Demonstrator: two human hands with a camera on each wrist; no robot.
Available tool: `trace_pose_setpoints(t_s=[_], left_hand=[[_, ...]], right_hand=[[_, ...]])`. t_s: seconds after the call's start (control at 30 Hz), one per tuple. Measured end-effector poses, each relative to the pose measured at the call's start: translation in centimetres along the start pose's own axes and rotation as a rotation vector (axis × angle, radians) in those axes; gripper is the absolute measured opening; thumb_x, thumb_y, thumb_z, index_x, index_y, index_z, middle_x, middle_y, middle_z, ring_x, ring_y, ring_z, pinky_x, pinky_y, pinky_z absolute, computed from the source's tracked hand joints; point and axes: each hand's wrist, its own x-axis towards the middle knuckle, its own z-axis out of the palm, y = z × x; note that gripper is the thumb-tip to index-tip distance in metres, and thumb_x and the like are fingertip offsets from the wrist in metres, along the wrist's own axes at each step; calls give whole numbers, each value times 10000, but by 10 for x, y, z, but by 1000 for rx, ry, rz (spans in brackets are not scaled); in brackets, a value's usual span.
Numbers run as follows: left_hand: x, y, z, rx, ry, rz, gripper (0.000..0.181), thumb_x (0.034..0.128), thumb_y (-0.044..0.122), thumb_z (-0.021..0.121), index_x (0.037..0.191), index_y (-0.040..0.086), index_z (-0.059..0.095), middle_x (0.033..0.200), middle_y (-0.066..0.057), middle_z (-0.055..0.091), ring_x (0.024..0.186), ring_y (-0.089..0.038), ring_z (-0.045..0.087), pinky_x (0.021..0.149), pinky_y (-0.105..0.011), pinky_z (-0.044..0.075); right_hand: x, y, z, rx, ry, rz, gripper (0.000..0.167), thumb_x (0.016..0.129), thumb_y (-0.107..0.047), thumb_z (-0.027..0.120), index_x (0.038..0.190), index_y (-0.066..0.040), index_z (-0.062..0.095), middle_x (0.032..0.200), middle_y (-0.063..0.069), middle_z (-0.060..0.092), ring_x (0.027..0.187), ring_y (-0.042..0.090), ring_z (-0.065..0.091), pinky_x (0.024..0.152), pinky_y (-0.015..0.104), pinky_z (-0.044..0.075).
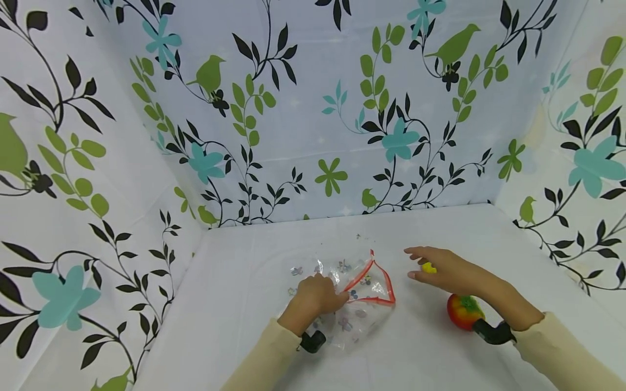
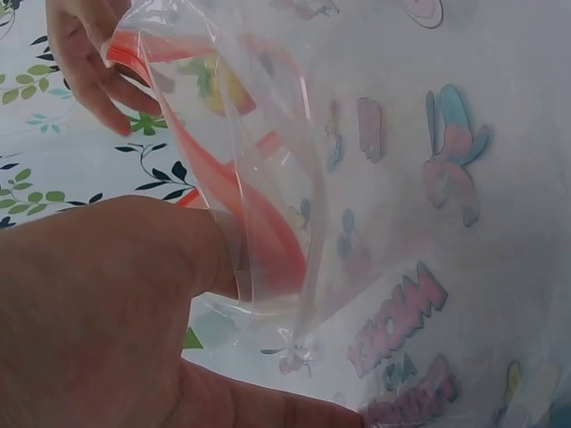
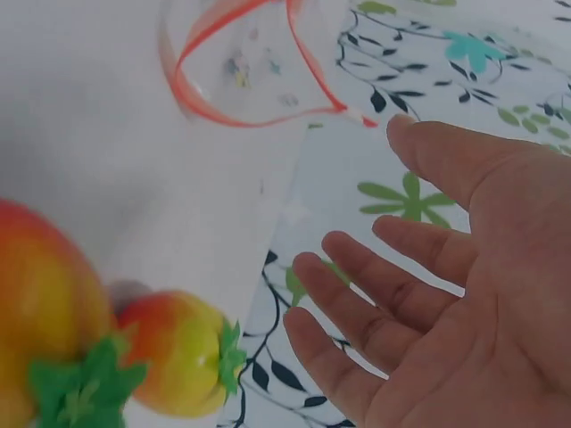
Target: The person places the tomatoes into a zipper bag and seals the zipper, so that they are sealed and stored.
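My left hand [image 1: 318,296] grips a clear plastic zip bag [image 1: 359,320] by its mouth, the thumb hooked over the edge. The bag has a red-orange zip strip [image 2: 201,160] and printed cartoon figures, and its mouth gapes toward the right. To the right, my right hand [image 1: 447,267] hovers with fingers spread and nothing in its palm. Below its wrist lies a red-and-yellow toy fruit [image 1: 459,309] with a green leafy top. A second, similar fruit [image 3: 178,352] shows beside it in the right wrist view; in the head view the hand mostly covers it.
A white cloth covers the table [image 1: 235,304]. Patterned curtain panels [image 1: 303,108] with leaves and birds enclose the back and both sides. A black wrist camera mount [image 1: 494,332] sits below the right wrist, close to the nearer fruit.
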Motion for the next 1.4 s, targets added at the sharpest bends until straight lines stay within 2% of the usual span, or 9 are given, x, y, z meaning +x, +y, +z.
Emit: trace_pose_setpoints(t_s=[0.1,0.37,0.67,0.9,1.07,1.23,1.4], left_hand=[[0,0,-1,8,0,3,631,939,594,636,1036,-18,756,861,-109,604,759,-261,556,674,-384,484],[1,-1,0,-11,5,0,614,935,577,644,1057,-14,754,900,-115,605,776,-266,553,674,-387,488],[-1,-2,-1,-9,6,16,605,951,575,632,1046,-7,768,844,-93,603,731,-254,547,638,-374,467],[-1,-2,-2,4,6,16,590,944,579,632,987,5,764,841,-98,605,725,-253,548,626,-367,460],[0,-2,1,10,26,16,581,941,557,616,974,-5,760,946,-130,653,752,-258,549,683,-400,514],[1,-2,2,11,25,12,575,942,542,604,994,-9,760,956,-132,658,757,-264,552,713,-414,530],[1,-1,2,15,16,4,586,949,545,596,1041,-9,764,970,-137,654,765,-266,555,723,-416,533]], right_hand=[[-9,10,-7,17,6,-1,645,986,-426,726,1519,-123,526,1393,169,658,1261,416,628,865,496,626],[-37,33,-21,76,14,0,652,988,-358,740,1530,-83,503,1418,200,630,1278,429,617,954,567,581],[-66,61,-28,212,-58,39,663,1031,-305,684,1571,-26,420,1488,288,552,1327,524,556,934,515,597],[-83,81,-23,261,-94,69,689,1034,-265,673,1593,2,373,1519,327,504,1343,576,508,942,653,551],[-95,95,-19,290,-139,85,711,1033,-250,665,1599,32,342,1531,356,473,1341,589,490,945,673,537],[-101,110,-10,339,-189,60,725,1028,-216,662,1599,59,310,1542,376,441,1331,512,510,988,673,514],[-104,120,-2,382,-223,52,720,1031,-198,649,1595,77,295,1555,376,425,1334,436,527,1007,744,452]])
